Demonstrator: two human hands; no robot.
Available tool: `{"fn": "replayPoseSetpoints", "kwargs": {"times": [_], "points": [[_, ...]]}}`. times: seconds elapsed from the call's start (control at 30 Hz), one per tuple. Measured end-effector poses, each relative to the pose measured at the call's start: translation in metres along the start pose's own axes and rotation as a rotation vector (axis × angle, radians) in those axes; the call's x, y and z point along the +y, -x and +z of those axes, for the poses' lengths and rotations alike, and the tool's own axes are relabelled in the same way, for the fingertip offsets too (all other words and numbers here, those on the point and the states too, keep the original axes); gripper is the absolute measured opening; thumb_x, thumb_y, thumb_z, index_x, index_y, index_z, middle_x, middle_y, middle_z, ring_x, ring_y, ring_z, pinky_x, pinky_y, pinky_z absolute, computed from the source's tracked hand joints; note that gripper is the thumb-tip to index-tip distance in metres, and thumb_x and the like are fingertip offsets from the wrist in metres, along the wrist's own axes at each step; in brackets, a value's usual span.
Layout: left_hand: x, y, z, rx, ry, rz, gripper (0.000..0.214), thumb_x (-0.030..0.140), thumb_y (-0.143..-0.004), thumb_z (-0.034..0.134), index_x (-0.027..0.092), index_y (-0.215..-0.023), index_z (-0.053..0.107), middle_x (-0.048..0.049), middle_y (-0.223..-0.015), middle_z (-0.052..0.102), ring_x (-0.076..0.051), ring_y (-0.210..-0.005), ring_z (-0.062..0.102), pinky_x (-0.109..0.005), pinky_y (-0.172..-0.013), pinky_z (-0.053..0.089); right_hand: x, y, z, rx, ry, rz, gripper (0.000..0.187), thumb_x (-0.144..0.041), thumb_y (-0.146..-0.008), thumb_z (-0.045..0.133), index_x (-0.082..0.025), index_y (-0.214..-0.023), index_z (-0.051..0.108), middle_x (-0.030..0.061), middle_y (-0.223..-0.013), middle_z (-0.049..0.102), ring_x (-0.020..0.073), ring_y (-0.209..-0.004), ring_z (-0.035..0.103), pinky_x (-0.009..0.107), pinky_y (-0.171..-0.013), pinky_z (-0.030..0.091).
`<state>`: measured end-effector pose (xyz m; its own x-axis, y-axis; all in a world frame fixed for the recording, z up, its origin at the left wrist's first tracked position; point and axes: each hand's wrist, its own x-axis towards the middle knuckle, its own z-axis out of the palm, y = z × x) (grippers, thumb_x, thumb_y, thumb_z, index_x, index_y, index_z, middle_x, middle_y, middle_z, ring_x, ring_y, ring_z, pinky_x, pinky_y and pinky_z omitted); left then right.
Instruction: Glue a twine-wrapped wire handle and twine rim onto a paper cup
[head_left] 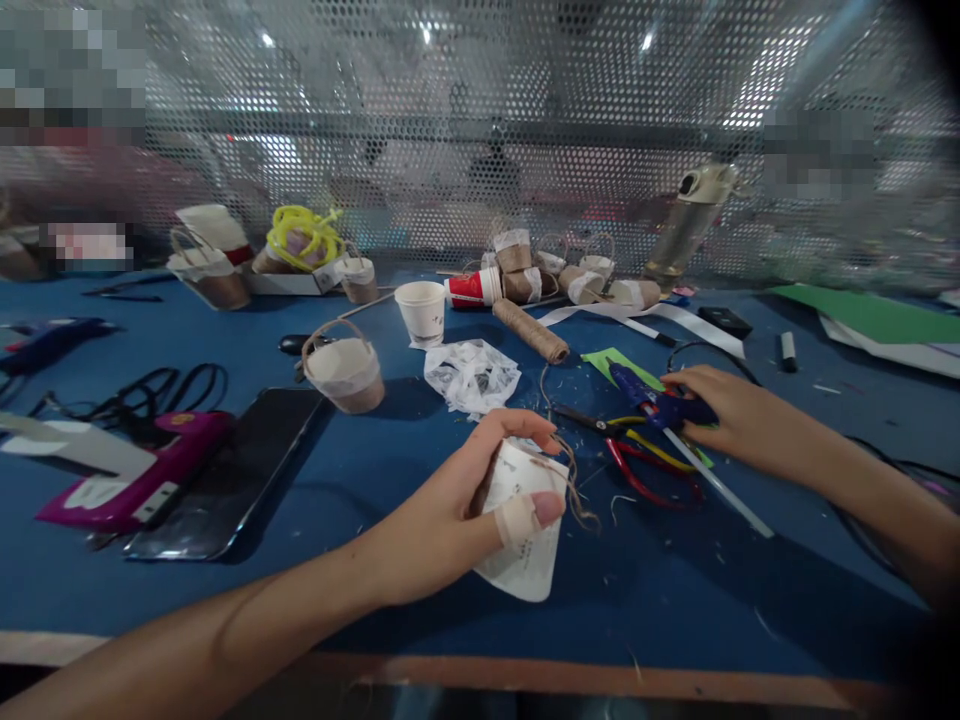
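Note:
My left hand (480, 490) is wrapped round a white paper cup (521, 565), tilted on its side near the table's front; the thumb has a strip of tape on it. Twine (576, 490) hangs loosely at the cup's right end. On the right, my right hand (712, 410) grips the handle of a blue glue gun (649, 395), which has a white glue stick (720, 485) sticking out of its back. Scissors (645, 470) with red handles lie below the gun, close to a yellow-handled tool. A light green paper (604, 362) lies partly beneath the gun.
Beyond my hands are a twine roll (532, 330), crumpled white material (472, 375), a white cup (420, 310) and a small handled basket (349, 375). A phone (232, 480) and purple device (150, 480) lie left. Several small baskets and a bottle (690, 225) line the perforated screen (420, 190).

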<state>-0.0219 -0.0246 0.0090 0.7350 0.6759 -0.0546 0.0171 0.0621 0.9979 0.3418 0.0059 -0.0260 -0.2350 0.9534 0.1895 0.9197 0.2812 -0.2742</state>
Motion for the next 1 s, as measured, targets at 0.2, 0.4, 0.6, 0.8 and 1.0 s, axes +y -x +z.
{"fn": "replayPoseSetpoints", "kwargs": {"times": [0.2, 0.4, 0.6, 0.8, 1.0], "points": [[0.001, -0.001, 0.002, 0.029, 0.013, -0.022, 0.043, 0.039, -0.088, 0.07, 0.026, -0.118, 0.042, -0.006, -0.11, 0.062, -0.02, -0.093, 0.063, -0.031, -0.074, 0.051, -0.012, 0.0, -0.004, 0.096, 0.034, 0.047, 0.033, -0.016, -0.074, 0.07, -0.019, -0.106, 0.064, 0.0175, -0.116, 0.06, 0.0327, -0.103, 0.063, 0.04, -0.084, 0.047], [0.002, -0.001, 0.002, 0.046, 0.059, -0.084, 0.049, 0.041, -0.089, 0.067, 0.029, -0.125, 0.037, -0.0056, -0.107, 0.062, -0.025, -0.097, 0.066, -0.037, -0.077, 0.053, -0.035, 0.001, -0.021, 0.327, 0.044, 0.206, 0.015, -0.024, -0.086, 0.061, -0.02, -0.1, 0.056, 0.0132, -0.102, 0.063, 0.0269, -0.094, 0.062, 0.038, -0.078, 0.045], [0.004, -0.001, 0.001, 0.067, 0.003, -0.064, 0.053, 0.04, -0.088, 0.069, 0.03, -0.128, 0.034, -0.0042, -0.108, 0.06, -0.024, -0.098, 0.066, -0.038, -0.081, 0.053, -0.089, 0.011, -0.026, 0.479, -0.345, 0.299, 0.024, -0.047, -0.081, 0.068, -0.025, -0.091, 0.064, 0.0031, -0.084, 0.066, 0.0232, -0.077, 0.062, 0.04, -0.079, 0.047], [0.0, -0.003, 0.0, 0.146, 0.043, 0.05, 0.049, 0.029, -0.085, 0.072, 0.03, -0.12, 0.039, 0.0008, -0.093, 0.059, -0.017, -0.085, 0.064, -0.031, -0.077, 0.053, -0.123, 0.023, -0.014, 0.298, -0.635, -0.167, 0.014, -0.02, -0.085, 0.066, -0.027, -0.079, 0.055, 0.0003, -0.085, 0.061, 0.0196, -0.077, 0.059, 0.034, -0.068, 0.046], [-0.001, -0.005, 0.002, 0.201, 0.082, 0.117, 0.053, 0.026, -0.081, 0.078, 0.03, -0.118, 0.042, 0.0013, -0.093, 0.06, -0.013, -0.081, 0.061, -0.024, -0.072, 0.054, -0.114, 0.029, 0.002, 0.239, -0.71, -0.318, 0.021, -0.007, -0.075, 0.064, -0.025, -0.075, 0.053, 0.0012, -0.078, 0.061, 0.0201, -0.072, 0.059, 0.034, -0.066, 0.046]]}}
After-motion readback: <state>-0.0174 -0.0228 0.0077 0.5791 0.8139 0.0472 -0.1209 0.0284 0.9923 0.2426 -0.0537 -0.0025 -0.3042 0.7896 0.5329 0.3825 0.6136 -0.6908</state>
